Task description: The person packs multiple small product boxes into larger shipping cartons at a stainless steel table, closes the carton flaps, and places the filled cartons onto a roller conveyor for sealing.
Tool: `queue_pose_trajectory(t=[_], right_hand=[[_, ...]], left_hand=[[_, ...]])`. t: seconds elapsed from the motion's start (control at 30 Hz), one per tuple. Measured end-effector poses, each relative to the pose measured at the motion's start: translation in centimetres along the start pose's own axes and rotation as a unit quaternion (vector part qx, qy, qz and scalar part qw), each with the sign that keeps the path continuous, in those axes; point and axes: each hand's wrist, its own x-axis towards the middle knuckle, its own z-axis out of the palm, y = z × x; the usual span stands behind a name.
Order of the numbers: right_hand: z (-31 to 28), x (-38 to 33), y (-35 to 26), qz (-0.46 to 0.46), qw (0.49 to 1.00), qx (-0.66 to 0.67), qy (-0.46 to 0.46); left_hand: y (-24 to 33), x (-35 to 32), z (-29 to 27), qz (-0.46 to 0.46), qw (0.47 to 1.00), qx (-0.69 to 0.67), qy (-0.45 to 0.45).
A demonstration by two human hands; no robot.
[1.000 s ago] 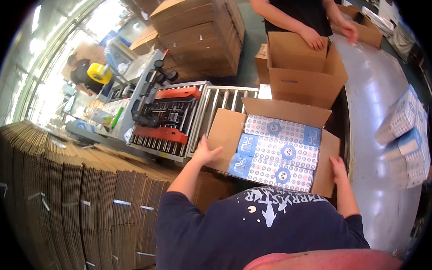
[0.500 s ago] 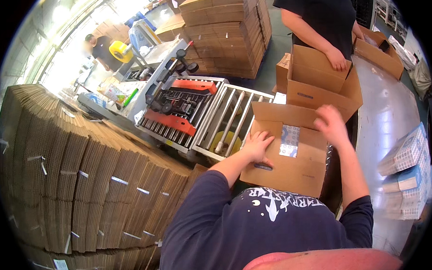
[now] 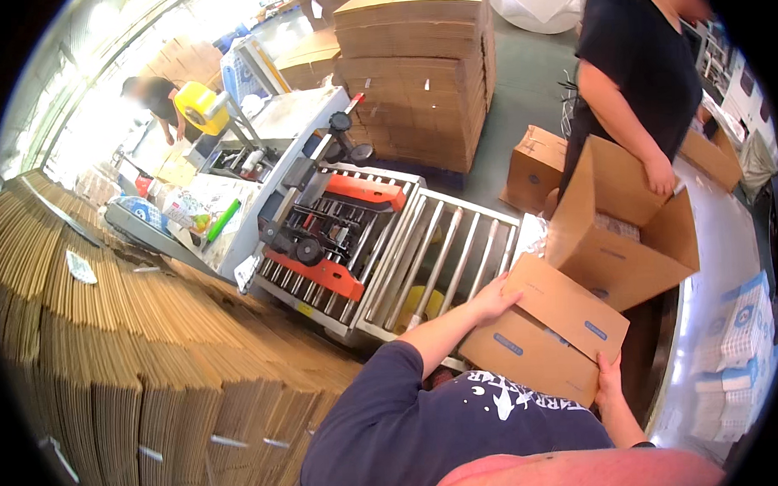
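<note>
A closed brown cardboard box (image 3: pixel 542 340) lies in front of me at the near end of a roller conveyor (image 3: pixel 432 259). My left hand (image 3: pixel 494 299) grips its far left edge, next to the rollers. At the box's near right corner, my right hand (image 3: pixel 608 374) holds it with fingers curled over the edge. The top flaps are folded shut and bear small blue labels.
A co-worker in black holds an open carton (image 3: pixel 615 226) just beyond my box. A taping machine (image 3: pixel 337 236) with orange parts stands on the conveyor. Flat cartons (image 3: pixel 110 355) are stacked at the left and on a pallet (image 3: pixel 417 71) behind. Blue-and-white packs (image 3: pixel 743 333) lie at the right.
The box was open with blue-and-white packs showing. Its flaps were folded down, and my hands have moved from the top to its left edge and near right corner.
</note>
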Motion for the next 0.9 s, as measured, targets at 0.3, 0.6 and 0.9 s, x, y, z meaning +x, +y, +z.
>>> queue_pose_trajectory(t=[0.3,0.6,0.9], right_hand=[[27.9,7.2,4.8,-0.084,0.994,-0.005,-0.065],[45.4,14.0,5.1,-0.099,0.973,-0.061,-0.198],[56.4,15.7,8.2,-0.211,0.942,-0.071,-0.250]], left_hand=[[0.5,2.5,-22.0,-0.007,0.817,0.563,0.128],[-1.4,-0.7,-34.4,-0.044,0.825,0.543,0.150],[-4.7,-0.6,-39.7,-0.131,0.848,0.460,0.227]])
